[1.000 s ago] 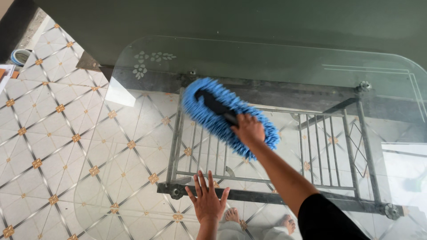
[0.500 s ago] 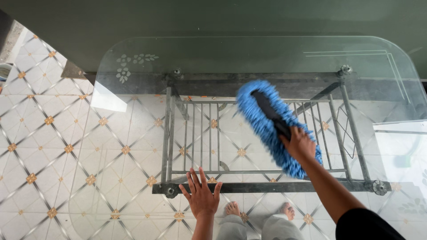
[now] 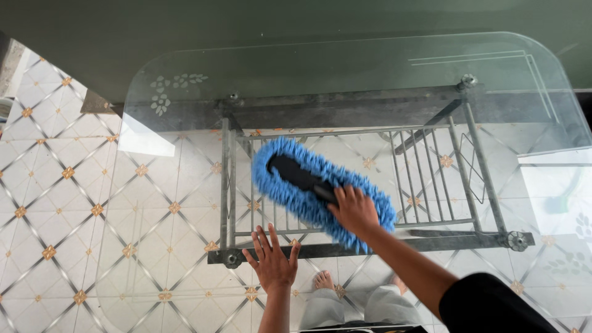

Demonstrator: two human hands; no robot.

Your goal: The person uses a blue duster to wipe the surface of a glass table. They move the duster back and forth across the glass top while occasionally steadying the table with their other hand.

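A fluffy blue duster (image 3: 290, 188) with a black handle lies flat on the glass tabletop (image 3: 345, 68), near its middle. My right hand (image 3: 356, 211) grips the handle at the duster's near end. My left hand (image 3: 270, 259) rests palm down on the glass near the front edge, fingers spread, just left of the duster. The glass has rounded corners and etched flower marks at the far left.
Under the glass a grey metal frame (image 3: 370, 243) with a slatted shelf shows through. My bare feet (image 3: 322, 281) stand on the patterned tile floor (image 3: 55, 185). A dark green wall (image 3: 246, 24) runs behind the table.
My right hand swept the duster from the left-middle to the right side of the glass, then back left to the middle. My left hand stayed flat near the front edge.
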